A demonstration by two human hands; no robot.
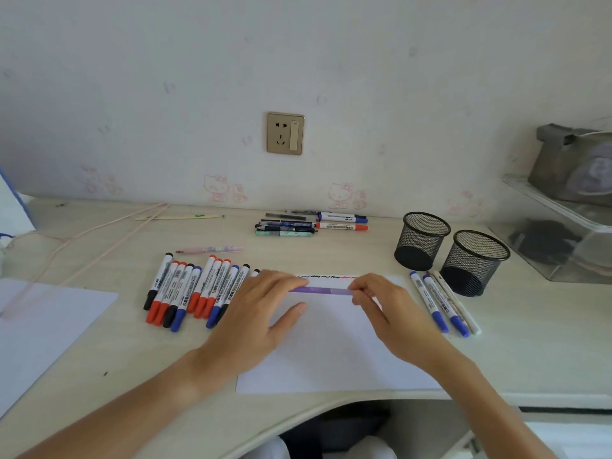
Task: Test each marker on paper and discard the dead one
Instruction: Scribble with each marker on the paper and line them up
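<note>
Landmark = white paper lying flat on the desk in front of the person. Both hands are over its far half, holding one purple pen horizontal, parallel to the paper's far edge & just above the sheet. Left hand covers the pen's left end w/ fingers curled round it, thumb stretched out flat on the paper nearer the person. Right hand pinches the pen's right end between thumb & fingertips. So both grips are clamped on the same pen; can't tell if a cap is on or coming off. Along the paper's far edge runs a row of test scribbles in blue, red & black. Just left of the paper: a tight fan of markers w/ red, blue & black caps, lying side by side, partly under the left hand. Just right of the paper: two blue markers + a pale pen, lying slanted. Beyond those, right-far of the paper, two black mesh cups stand upright, close together. Far side of the paper, near the wall: a small pile of pens & markers; a pink pen lies between that pile & the fan. Well left of the paper: a second white sheet.
</note>
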